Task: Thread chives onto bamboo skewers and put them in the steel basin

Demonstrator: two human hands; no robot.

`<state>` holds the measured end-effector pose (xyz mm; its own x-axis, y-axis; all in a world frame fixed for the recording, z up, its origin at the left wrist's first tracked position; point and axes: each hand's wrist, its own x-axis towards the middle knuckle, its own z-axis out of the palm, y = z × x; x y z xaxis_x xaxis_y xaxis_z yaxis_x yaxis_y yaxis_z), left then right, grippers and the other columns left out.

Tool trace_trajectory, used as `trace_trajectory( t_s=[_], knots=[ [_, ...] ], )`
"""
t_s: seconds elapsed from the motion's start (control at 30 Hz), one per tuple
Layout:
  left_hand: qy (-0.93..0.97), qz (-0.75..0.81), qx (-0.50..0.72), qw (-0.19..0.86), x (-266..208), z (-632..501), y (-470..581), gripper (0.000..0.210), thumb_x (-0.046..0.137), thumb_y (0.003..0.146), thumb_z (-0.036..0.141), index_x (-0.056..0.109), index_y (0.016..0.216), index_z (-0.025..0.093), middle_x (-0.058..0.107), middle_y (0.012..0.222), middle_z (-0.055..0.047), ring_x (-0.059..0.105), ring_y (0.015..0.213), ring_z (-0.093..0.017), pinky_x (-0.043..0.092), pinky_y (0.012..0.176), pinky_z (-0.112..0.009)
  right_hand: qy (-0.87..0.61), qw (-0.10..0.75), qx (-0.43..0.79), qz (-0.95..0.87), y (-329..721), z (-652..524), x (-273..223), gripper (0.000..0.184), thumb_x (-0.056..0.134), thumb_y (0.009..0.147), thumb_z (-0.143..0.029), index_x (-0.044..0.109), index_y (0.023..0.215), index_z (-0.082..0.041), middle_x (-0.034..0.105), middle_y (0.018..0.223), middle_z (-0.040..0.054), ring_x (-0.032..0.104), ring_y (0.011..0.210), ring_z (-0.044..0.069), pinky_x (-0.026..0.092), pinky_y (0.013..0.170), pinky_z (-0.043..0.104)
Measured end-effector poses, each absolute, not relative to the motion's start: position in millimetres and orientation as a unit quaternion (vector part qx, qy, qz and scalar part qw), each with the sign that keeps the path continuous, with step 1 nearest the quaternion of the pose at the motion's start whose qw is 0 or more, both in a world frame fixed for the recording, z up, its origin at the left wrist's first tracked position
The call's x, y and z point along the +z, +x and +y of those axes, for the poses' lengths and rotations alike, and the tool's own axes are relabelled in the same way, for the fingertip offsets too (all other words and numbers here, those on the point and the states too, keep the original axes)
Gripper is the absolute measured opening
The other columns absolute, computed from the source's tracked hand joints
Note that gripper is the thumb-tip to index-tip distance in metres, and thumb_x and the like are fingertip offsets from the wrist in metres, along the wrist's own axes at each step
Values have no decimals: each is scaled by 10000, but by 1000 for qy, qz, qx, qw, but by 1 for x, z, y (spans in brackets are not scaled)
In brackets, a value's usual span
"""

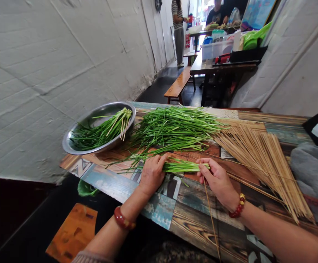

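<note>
My left hand (152, 172) is closed over a small bunch of green chives (182, 166) lying on the patterned table (159, 210). At the pale stem end, my right hand (216, 179) pinches a thin bamboo skewer (209, 208), which runs across the stems and down toward the front. Whether the skewer passes through the stems I cannot tell. Just behind both hands lies a large heap of loose chives (175, 126). To its right, a fanned pile of bamboo skewers (268, 160) rests on the table.
A steel bowl (78, 148) holding chives stands at the table's left. A clear plastic bag (309, 175) lies at the right edge. Beyond are a wooden bench (179, 82), another table with a plastic tub (216, 49), and two people. An orange stool (72, 230) sits below left.
</note>
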<state>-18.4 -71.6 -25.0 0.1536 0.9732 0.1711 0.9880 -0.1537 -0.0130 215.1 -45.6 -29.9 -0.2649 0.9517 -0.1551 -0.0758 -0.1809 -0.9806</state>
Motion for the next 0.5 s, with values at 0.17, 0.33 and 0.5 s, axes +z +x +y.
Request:
trace_trajectory(
  t_s=[0.17, 0.33, 0.5],
  knots=[
    [-756, -651, -54, 37, -23, -71, -19, 573, 482, 758, 78, 474, 1322, 177, 595, 1021, -103, 555, 939, -251, 445, 799, -375, -452, 408, 621, -493, 216, -45, -30, 391, 594, 817, -529, 551, 1008, -190, 595, 658, -16, 529, 491, 108, 429, 469, 234],
    [-784, -618, -56, -36, -7, -73, -23, 578, 502, 748, 59, 484, 1308, 203, 590, 1083, -93, 557, 981, -239, 455, 853, -371, -458, 403, 615, -500, 216, -45, -29, 398, 606, 809, -533, 554, 1004, -190, 582, 648, -25, 520, 489, 103, 421, 466, 228],
    [-824, -538, -86, -153, 20, -74, -46, 567, 610, 784, 192, 480, 1332, 257, 580, 1167, -75, 565, 1041, -214, 460, 902, -343, -471, 403, 604, -501, 214, -44, -32, 410, 605, 811, -538, 551, 1024, -191, 587, 647, -32, 526, 489, 98, 398, 461, 215]
  ],
)
